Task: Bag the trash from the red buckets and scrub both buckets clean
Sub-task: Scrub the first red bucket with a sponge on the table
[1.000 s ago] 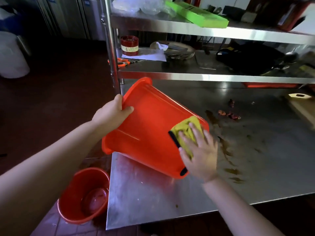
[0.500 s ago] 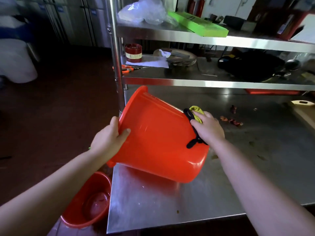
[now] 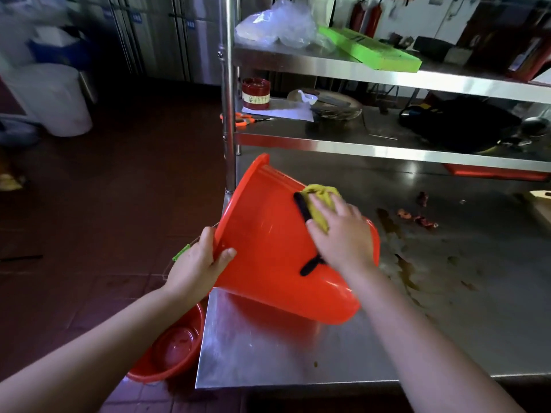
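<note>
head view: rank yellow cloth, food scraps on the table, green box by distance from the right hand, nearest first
1. yellow cloth: under the right hand, pressed on the red bucket.
2. food scraps: on the table, to the hand's right.
3. green box: on the top shelf, far back.

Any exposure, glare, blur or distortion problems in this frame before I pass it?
Head view: the red bucket, left hand and right hand are sharp and well lit. Head view: the floor and white bin at left are dim and soft. Glare spots sit on the steel table under the shelf. Wide-angle distortion tilts the cabinets at upper left.
</note>
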`<state>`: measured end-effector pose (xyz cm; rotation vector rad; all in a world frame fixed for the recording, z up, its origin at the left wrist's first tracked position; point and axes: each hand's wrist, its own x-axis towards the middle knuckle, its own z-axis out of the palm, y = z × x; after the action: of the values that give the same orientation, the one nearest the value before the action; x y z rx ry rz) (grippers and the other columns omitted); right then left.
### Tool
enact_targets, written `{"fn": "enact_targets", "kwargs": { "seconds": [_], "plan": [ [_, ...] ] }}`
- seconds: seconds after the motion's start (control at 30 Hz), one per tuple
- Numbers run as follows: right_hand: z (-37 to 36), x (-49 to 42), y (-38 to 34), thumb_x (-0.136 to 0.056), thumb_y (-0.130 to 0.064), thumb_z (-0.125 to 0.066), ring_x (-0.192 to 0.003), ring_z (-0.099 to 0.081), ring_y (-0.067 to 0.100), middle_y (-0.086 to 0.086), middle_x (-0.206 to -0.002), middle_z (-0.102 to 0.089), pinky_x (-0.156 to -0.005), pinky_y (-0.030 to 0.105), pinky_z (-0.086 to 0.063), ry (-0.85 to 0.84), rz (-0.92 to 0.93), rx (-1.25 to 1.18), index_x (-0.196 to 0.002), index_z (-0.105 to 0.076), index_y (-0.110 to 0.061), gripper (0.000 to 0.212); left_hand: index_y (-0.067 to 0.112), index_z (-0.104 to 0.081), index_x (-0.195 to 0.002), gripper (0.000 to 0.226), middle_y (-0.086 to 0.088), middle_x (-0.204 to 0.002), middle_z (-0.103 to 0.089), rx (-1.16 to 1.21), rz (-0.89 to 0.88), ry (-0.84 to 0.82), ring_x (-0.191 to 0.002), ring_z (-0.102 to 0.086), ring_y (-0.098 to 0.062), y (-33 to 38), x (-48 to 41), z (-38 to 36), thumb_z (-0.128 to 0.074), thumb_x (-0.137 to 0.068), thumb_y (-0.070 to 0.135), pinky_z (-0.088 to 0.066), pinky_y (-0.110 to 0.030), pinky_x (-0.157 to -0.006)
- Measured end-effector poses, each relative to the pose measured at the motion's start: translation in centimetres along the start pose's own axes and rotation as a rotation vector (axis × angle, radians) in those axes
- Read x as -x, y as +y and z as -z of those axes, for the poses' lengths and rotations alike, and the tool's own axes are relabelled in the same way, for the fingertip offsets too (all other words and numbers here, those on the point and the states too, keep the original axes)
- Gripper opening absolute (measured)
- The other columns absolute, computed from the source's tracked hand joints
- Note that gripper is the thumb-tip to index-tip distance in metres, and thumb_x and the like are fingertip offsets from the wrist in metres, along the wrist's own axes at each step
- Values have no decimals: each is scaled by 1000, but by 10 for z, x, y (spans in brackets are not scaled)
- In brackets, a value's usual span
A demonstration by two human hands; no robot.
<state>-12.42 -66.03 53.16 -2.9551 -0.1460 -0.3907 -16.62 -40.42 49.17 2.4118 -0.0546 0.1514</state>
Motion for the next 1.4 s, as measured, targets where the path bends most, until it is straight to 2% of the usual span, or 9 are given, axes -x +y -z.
{"fn": "enact_targets", "kwargs": {
  "seconds": [0.17, 0.33, 0.5, 0.77, 0.93, 1.1, 1.23, 1.33, 1.4],
  "plan": [
    [9, 9, 28, -95, -50, -36, -136, -30, 24, -3, -154, -29, -108, 41, -31, -68, -155, -50, -143, -32, -45, 48, 14, -40, -86, 42, 2, -66, -50, -187, 82, 86, -67, -53, -28, 23, -6, 10, -39, -90, 56, -34, -34, -58],
    [-4, 61, 7, -89, -49, -41, -124, -44, 33, 3, -144, -46, -95, 47, -42, 122, 52, 81, -137, -47, -37, 49, 14, -51, -111, 44, -5, -97, -60, 122, 170, 46, -85, -58, -25, 63, -51, 33, -35, -94, 52, -49, -41, -79],
    [-21, 90, 10, -85, -37, -58, -125, -45, 33, 2, -144, -46, -97, 47, -38, 194, 371, 96, -129, -55, -35, 45, 10, -60, -90, 49, -14, -84, -65, 227, 191, 80, -77, -63, -31, 60, -48, 33, -33, -95, 50, -53, -51, -74],
    [8, 18, 4, -93, -46, -38, -128, -38, 24, -6, -152, -33, -103, 41, -35, -58, -116, -56, -141, -35, -47, 48, 16, -59, -89, 40, -16, -83, -65, 319, 144, 135, -73, -63, -29, 43, -26, 26, -33, -97, 46, -54, -50, -70],
    [4, 0, -55, -90, -47, -40, -125, -42, 30, -2, -148, -39, -99, 42, -37, 13, 49, -22, -139, -39, -45, 50, 16, -57, -87, 38, -13, -78, -63, 311, 134, 142, -69, -62, -26, 38, -20, 26, -34, -98, 43, -53, -49, -69],
    [-9, 11, -95, -89, -47, -46, -127, -41, 32, 1, -148, -38, -97, 48, -39, 117, 265, 51, -140, -39, -40, 52, 17, -59, -99, 36, -18, -94, -65, 545, 176, -18, -86, -65, -32, 37, -27, 37, -35, -98, 44, -53, -46, -77],
    [-7, -12, -55, -87, -49, -42, -121, -46, 31, 0, -146, -43, -93, 45, -42, 113, 89, 24, -137, -44, -40, 51, 16, -55, -108, 28, -14, -89, -62, 553, 152, -185, -74, -62, -21, 9, -11, 32, -36, -100, 34, -52, -37, -70],
    [-4, -29, -20, -94, -48, -40, -130, -37, 31, -1, -152, -33, -103, 43, -34, 25, -5, 25, -143, -35, -42, 49, 8, -56, -89, 29, -3, -76, -54, 536, 164, -327, -64, -52, -1, -6, 11, 12, -33, -102, 20, -44, -16, -66],
    [-3, -30, -11, -96, -46, -38, -134, -31, 29, -2, -154, -28, -107, 43, -29, 21, -45, 5, -144, -32, -43, 48, 3, -55, -85, 37, -1, -76, -52, 477, 137, -360, -69, -49, -3, -5, 14, -1, -36, -100, 32, -43, -25, -71]
  ]
}}
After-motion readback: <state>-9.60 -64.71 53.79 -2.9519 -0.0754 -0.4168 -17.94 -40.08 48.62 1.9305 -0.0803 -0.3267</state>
